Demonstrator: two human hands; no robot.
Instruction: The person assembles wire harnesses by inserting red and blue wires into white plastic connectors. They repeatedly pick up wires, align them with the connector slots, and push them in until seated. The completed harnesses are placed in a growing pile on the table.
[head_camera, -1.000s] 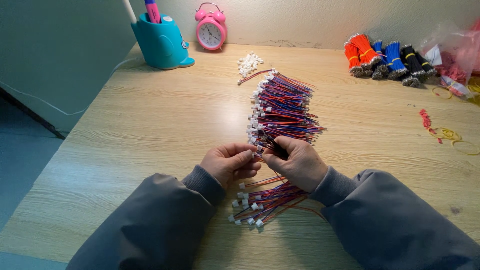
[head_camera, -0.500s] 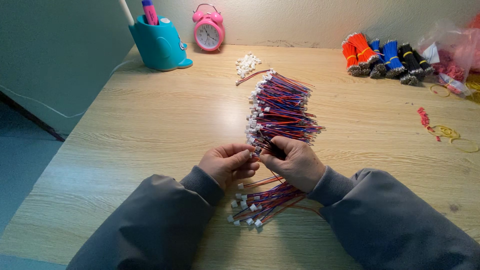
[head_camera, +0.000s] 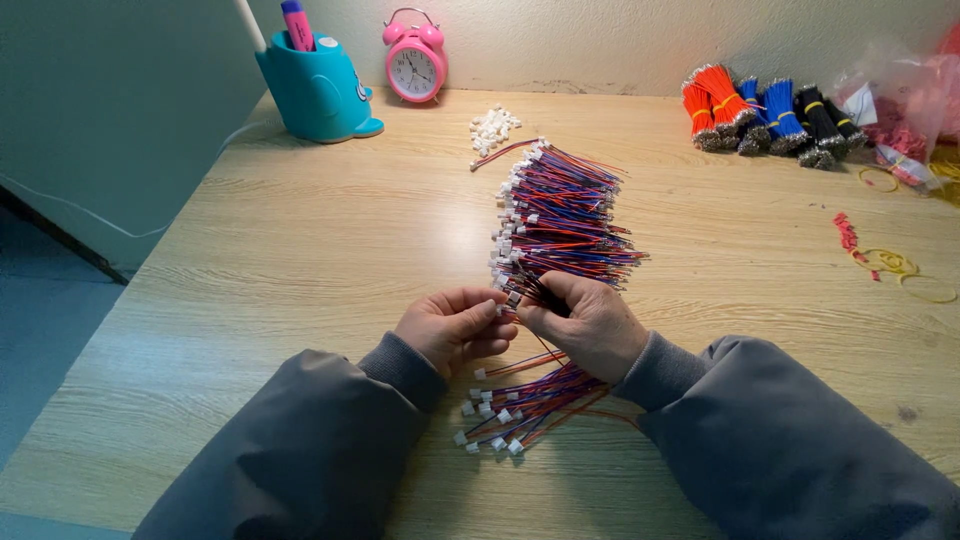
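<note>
Red-blue wire between hands, clear bag far-right

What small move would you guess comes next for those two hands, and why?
Probably pressing the wire ends into the small white connector pinched between the left hand and right hand; finished leads already lie heaped just below.

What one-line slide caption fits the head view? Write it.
Both hands, left and right, pinch one connector wire between two wire piles on a wooden table.

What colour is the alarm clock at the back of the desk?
Pink, with a white face: the alarm clock shows clearly in the head view, beside the teal pen holder.
</note>
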